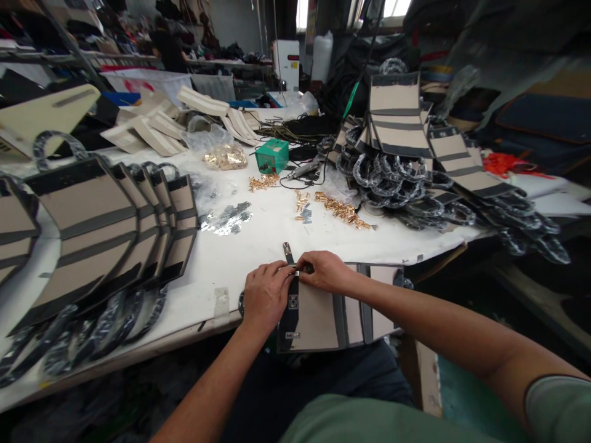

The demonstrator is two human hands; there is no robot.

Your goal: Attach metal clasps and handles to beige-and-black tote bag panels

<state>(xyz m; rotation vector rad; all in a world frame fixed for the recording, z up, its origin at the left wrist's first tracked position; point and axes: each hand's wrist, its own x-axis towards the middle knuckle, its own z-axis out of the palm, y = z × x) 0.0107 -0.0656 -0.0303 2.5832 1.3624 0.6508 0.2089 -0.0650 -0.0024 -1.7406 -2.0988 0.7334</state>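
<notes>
A beige and black bag panel (318, 320) lies across my lap and the table's front edge, its inner side facing up. My left hand (268, 292) is closed at the panel's dark edge strip, thumb and fingertips pressed on it. My right hand (325, 271) is bent in a pinch at the same spot, close to a small shiny metal piece (297, 272); what its fingers hold is hidden. Beyond the fingertips a short dark tab (287, 251) with metal on it sticks out. On the dark strip sit a square metal plate (293, 301) and a narrow metal plate (292, 335).
Bag panels with plastic-wrapped handles stand at left (96, 227) and are piled at right (399, 117). Gold-coloured fittings (344, 212), thin silver plates (228, 218), a green box (272, 155) and a corded tool (302, 170) lie on the white table (263, 231). A person (167, 46) is in the background.
</notes>
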